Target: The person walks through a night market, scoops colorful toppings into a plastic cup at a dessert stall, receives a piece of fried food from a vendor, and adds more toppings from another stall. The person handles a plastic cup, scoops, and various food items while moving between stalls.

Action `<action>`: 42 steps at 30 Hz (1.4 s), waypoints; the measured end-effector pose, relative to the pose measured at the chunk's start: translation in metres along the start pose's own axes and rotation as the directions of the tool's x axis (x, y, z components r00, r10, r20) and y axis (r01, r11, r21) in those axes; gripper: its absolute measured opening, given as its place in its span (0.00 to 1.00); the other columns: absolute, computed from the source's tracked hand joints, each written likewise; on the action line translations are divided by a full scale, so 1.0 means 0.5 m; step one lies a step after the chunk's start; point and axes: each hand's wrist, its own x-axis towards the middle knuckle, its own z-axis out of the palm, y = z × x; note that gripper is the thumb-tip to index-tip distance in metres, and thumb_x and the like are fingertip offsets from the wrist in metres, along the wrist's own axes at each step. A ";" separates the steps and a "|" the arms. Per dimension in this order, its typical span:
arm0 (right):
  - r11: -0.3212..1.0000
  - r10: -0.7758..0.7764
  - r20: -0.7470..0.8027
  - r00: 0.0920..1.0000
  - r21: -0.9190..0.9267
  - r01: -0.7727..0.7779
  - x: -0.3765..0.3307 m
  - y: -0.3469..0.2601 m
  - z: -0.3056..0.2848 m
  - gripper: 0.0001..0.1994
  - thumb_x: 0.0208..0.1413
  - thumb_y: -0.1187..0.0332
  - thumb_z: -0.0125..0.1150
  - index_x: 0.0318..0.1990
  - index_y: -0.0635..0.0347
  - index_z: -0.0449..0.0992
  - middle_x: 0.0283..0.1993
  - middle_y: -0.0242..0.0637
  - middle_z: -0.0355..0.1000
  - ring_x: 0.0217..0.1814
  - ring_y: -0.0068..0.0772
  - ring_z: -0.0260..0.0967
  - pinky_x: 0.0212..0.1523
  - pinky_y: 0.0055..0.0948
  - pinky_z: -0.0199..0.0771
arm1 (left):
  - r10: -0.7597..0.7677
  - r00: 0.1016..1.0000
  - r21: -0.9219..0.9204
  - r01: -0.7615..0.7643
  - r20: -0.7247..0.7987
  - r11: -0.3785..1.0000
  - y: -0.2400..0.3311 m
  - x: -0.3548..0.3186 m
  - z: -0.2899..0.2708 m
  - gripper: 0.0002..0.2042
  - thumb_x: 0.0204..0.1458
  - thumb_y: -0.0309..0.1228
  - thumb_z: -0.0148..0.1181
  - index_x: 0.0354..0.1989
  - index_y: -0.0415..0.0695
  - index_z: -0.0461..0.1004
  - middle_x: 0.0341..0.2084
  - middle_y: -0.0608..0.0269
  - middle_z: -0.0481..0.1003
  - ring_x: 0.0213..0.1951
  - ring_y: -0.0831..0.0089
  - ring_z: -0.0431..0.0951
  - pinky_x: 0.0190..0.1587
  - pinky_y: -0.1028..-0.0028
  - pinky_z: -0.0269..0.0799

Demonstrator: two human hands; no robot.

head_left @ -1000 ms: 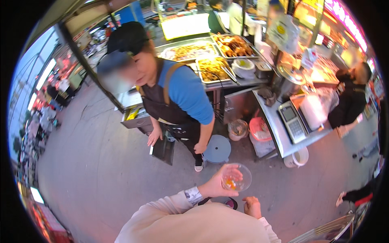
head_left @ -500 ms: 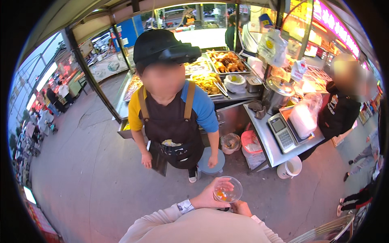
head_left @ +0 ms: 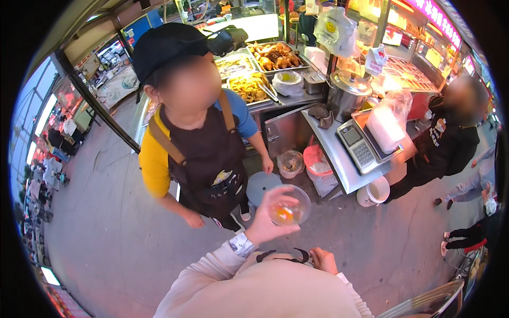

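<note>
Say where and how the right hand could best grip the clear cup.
Probably by the outer wall of the clear cup, below the rim, with the right hand coming from the right: the left hand covers its left side, and the round wall opposite looks uncovered.

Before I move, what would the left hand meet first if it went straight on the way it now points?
Beyond the clear cup in the left hand's grip, the pink bin comes first in line, though depth is unclear and the hand may pass above it.
</note>
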 end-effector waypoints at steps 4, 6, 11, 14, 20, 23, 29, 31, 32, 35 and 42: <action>0.994 -0.001 0.018 1.000 -0.111 0.003 -0.014 0.033 -0.026 0.08 0.61 0.64 0.65 0.35 0.59 0.79 0.29 0.46 0.77 0.31 0.54 0.76 0.33 0.47 0.74 | 0.084 0.991 0.107 -0.073 -0.101 0.992 0.008 0.038 -0.012 0.48 0.39 0.24 0.81 0.68 0.45 0.55 0.59 0.52 0.71 0.58 0.66 0.75 0.61 0.65 0.72; 0.991 -0.032 0.019 0.999 -0.133 0.034 -0.010 0.046 -0.035 0.08 0.60 0.64 0.65 0.34 0.58 0.78 0.28 0.46 0.77 0.31 0.53 0.76 0.33 0.46 0.74 | 0.061 0.996 0.106 -0.055 -0.062 0.993 0.000 0.039 -0.003 0.48 0.38 0.24 0.81 0.69 0.45 0.55 0.59 0.52 0.71 0.57 0.66 0.76 0.62 0.64 0.71; 0.959 -0.223 -0.157 0.962 -0.212 0.188 0.090 0.046 -0.082 0.05 0.57 0.67 0.67 0.35 0.57 0.79 0.30 0.44 0.77 0.29 0.50 0.74 0.33 0.43 0.73 | 0.011 1.000 0.064 -0.010 -0.025 0.998 -0.031 0.033 0.025 0.49 0.38 0.24 0.81 0.69 0.44 0.55 0.59 0.52 0.71 0.58 0.65 0.75 0.62 0.63 0.71; 0.921 -0.366 -0.374 0.852 -0.279 0.273 0.237 -0.022 -0.152 0.05 0.55 0.71 0.69 0.37 0.57 0.79 0.27 0.41 0.75 0.27 0.47 0.71 0.31 0.41 0.71 | 0.017 0.998 0.079 -0.013 -0.056 0.997 -0.045 0.039 0.013 0.49 0.38 0.24 0.81 0.69 0.45 0.54 0.59 0.51 0.70 0.58 0.64 0.75 0.62 0.63 0.71; 0.807 -0.590 -0.554 0.587 -0.430 0.404 0.527 -0.244 -0.267 0.09 0.53 0.75 0.73 0.40 0.62 0.80 0.22 0.40 0.70 0.21 0.40 0.67 0.23 0.37 0.65 | 0.064 0.961 0.137 -0.028 -0.270 0.990 -0.112 0.088 -0.037 0.50 0.38 0.24 0.81 0.70 0.45 0.54 0.60 0.51 0.70 0.59 0.64 0.75 0.62 0.62 0.71; 0.709 -0.705 -0.540 0.461 -0.518 0.478 0.640 -0.324 -0.285 0.16 0.50 0.74 0.76 0.47 0.62 0.81 0.21 0.36 0.69 0.20 0.35 0.65 0.22 0.33 0.63 | 0.100 0.951 0.171 -0.051 -0.292 0.984 -0.130 0.127 -0.064 0.51 0.37 0.24 0.81 0.70 0.45 0.53 0.60 0.50 0.69 0.59 0.63 0.75 0.63 0.62 0.70; 0.695 -0.713 -0.560 0.422 -0.484 0.532 0.779 -0.379 -0.253 0.19 0.48 0.72 0.78 0.49 0.62 0.81 0.21 0.33 0.67 0.18 0.30 0.62 0.20 0.29 0.61 | 0.051 0.948 0.080 -0.027 -0.314 0.996 -0.152 0.144 -0.110 0.52 0.37 0.23 0.82 0.71 0.45 0.53 0.60 0.49 0.69 0.59 0.63 0.74 0.63 0.62 0.70; 0.705 -0.701 -0.575 0.423 -0.466 0.535 0.805 -0.384 -0.238 0.19 0.48 0.72 0.78 0.49 0.62 0.81 0.20 0.32 0.66 0.17 0.29 0.62 0.20 0.28 0.61 | 0.038 0.944 0.072 -0.015 -0.328 0.997 -0.155 0.151 -0.128 0.52 0.37 0.23 0.82 0.71 0.45 0.53 0.60 0.49 0.69 0.59 0.63 0.74 0.63 0.62 0.70; 0.728 -0.682 -0.560 0.471 -0.455 0.513 0.820 -0.385 -0.234 0.19 0.48 0.72 0.78 0.48 0.62 0.81 0.19 0.32 0.66 0.17 0.29 0.62 0.20 0.28 0.61 | 0.041 0.944 0.089 -0.012 -0.328 0.996 -0.155 0.156 -0.139 0.52 0.36 0.23 0.82 0.71 0.45 0.53 0.60 0.49 0.69 0.59 0.63 0.74 0.63 0.62 0.69; 0.758 -0.644 -0.582 0.497 -0.400 0.515 0.832 -0.404 -0.227 0.18 0.49 0.72 0.78 0.49 0.62 0.81 0.18 0.32 0.66 0.17 0.29 0.63 0.20 0.27 0.62 | 0.045 0.942 0.102 -0.012 -0.332 0.995 -0.163 0.171 -0.162 0.52 0.36 0.23 0.82 0.71 0.45 0.53 0.60 0.49 0.69 0.59 0.63 0.74 0.64 0.61 0.69; 0.678 -0.734 -0.399 0.549 -0.462 0.571 0.824 -0.355 -0.198 0.17 0.50 0.71 0.76 0.48 0.60 0.81 0.19 0.34 0.67 0.18 0.35 0.66 0.21 0.34 0.63 | 0.023 0.962 0.077 -0.002 -0.274 0.997 -0.175 0.215 -0.173 0.51 0.37 0.24 0.82 0.70 0.45 0.53 0.60 0.50 0.70 0.58 0.63 0.75 0.63 0.62 0.70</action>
